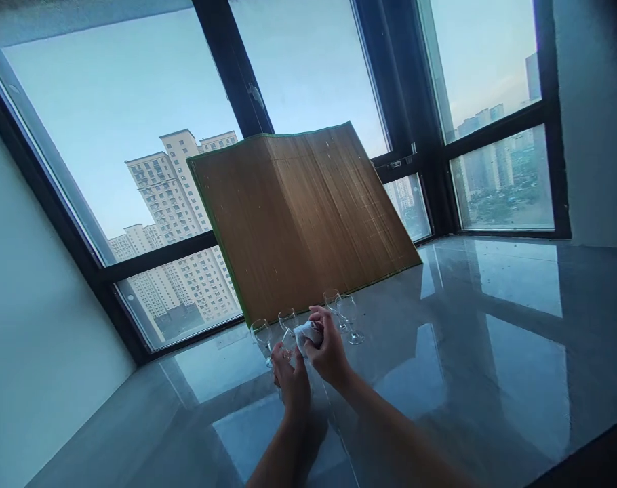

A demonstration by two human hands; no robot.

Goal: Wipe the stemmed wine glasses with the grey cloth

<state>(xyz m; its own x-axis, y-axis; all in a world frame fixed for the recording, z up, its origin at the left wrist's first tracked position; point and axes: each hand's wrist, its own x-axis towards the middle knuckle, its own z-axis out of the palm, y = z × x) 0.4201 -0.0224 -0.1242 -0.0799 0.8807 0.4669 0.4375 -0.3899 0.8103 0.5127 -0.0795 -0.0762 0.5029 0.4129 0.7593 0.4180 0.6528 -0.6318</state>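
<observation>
A white cloth (307, 335) is bunched in my right hand (329, 349), whose fingers wrap round it. Close beside it on the left, my left hand (292, 379) has its fingers closed on a clear glass, mostly hidden between the two hands. Two stemmed glasses stand past my left hand, one at the left (260, 332) and one nearer the middle (287, 318). Beyond my right hand are two more, a nearer one (347, 310) and one behind it (331, 298).
A brown woven mat (308, 217) with green edging leans against the dark window frame (237, 61) behind the glasses. The glossy grey tiled surface (390, 413) reflects the windows. White walls (38, 291) stand at both sides.
</observation>
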